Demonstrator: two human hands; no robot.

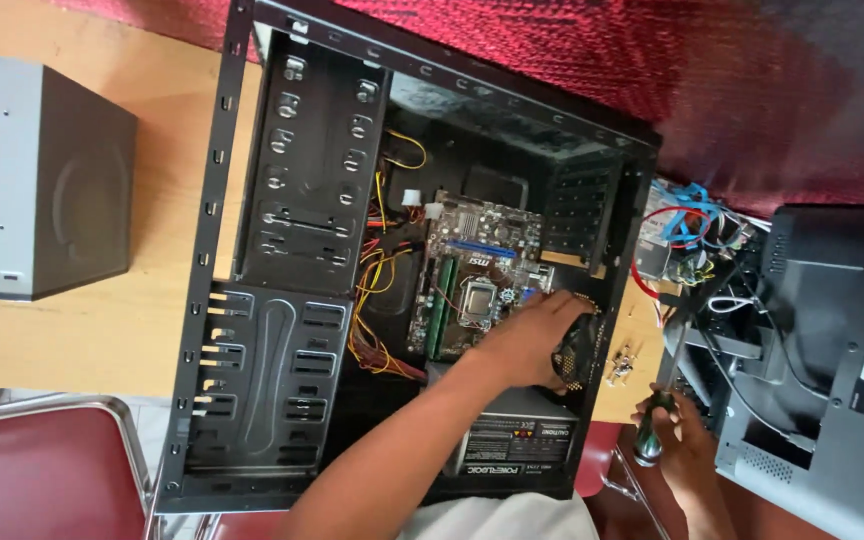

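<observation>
Nearest the camera, the right hand [674, 432] sits low beside the case, fingers closed around a screwdriver [664, 400] with a dark green grip, its shaft angled up toward the case's rear edge. A few loose screws [620, 362] lie on the wooden table [82, 330] just beside that edge, between the hand and the case.

Further in, the left hand [540, 335] reaches over the power supply [517, 440] into the open computer case [214, 300], which lies on its side. Its fingers curl against a black case fan [579, 348] at the rear panel; they appear to press on the fan's frame, though whether they fully clamp it I cannot tell, since the palm hides the contact.

By the look of it, the step in hand is the fan's mounting at the rear panel, with the fan steadied from inside and the driver waiting outside. The next move would call for lining the driver's tip with a fan screw hole while the fan is kept flush.

Beyond the hand lies the motherboard [477, 275] with its bare processor socket [478, 295], and yellow and red cables [377, 300] running past the drive bays [312, 170]. Farthest left, an optical drive [42, 180] rests on the table; to the right, a monitor [832, 360] lies face down.
</observation>
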